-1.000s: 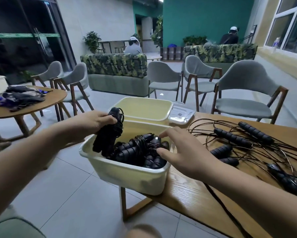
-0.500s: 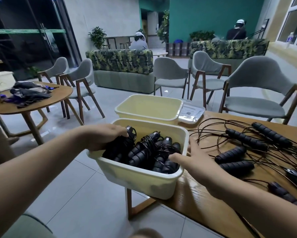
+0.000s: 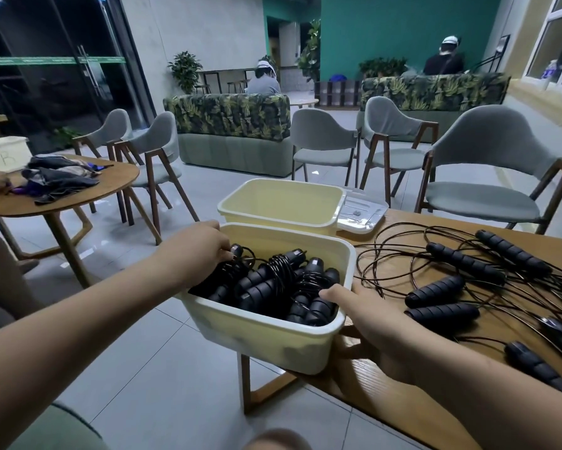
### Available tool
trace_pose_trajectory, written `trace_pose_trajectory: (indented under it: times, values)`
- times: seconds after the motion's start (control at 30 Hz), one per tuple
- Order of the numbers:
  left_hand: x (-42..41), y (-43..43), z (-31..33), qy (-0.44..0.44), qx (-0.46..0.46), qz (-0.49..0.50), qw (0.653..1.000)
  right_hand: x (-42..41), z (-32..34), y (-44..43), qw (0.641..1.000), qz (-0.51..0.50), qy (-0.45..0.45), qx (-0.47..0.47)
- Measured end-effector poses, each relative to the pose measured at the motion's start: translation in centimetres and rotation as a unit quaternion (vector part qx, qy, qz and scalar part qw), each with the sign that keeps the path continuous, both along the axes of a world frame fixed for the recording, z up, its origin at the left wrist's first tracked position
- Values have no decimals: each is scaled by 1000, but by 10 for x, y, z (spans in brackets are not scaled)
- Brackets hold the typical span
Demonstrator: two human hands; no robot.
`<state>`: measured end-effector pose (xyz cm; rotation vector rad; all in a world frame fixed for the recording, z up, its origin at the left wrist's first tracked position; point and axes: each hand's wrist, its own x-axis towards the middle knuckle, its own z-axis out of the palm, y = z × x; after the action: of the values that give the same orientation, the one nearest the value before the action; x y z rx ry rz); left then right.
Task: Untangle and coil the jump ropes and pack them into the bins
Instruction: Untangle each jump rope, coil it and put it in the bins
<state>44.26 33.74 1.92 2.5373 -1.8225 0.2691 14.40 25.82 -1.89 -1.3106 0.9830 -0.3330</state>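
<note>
A cream bin (image 3: 266, 339) at the table's near left corner holds several coiled black jump ropes (image 3: 283, 284). My left hand (image 3: 198, 248) reaches into its left side and grips one coiled rope (image 3: 231, 271) that now lies low among the others. My right hand (image 3: 367, 323) holds the bin's right rim, thumb over the edge and fingers on the outer wall. A second cream bin (image 3: 279, 203) stands just behind, with nothing visible inside. Tangled black ropes with foam handles (image 3: 461, 264) sprawl over the wooden table (image 3: 403, 394) to the right.
A clear plastic lid (image 3: 361, 212) lies beside the far bin. Grey chairs (image 3: 487, 177) ring the table. A round table (image 3: 62, 190) with dark cloths stands to the left. Two people sit far back by patterned sofas.
My left hand has lowered the coiled rope from above the bin's left rim down into the bin. My right hand has moved from above the ropes to the bin's right rim.
</note>
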Motion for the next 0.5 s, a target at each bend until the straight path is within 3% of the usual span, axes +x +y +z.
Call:
trace_pose_trajectory:
  times: [0.07, 0.13, 0.2, 0.33, 0.5]
  values:
    - [-2, 4, -3, -74, -11, -15, 997, 0, 2, 0, 999, 4, -2, 31]
    - [2, 8, -6, -76, -38, -33, 996, -1, 4, 2, 998, 6, -11, 54]
    - [6, 13, -2, 10, -112, -40, 993, -3, 5, 4, 997, 5, -21, 68]
    - [13, 27, 4, 151, -254, -23, 955, -5, 3, 4, 995, 4, -34, 92]
    - [32, 45, -5, 371, -249, 67, 892, -3, 6, -1, 995, 13, -27, 97]
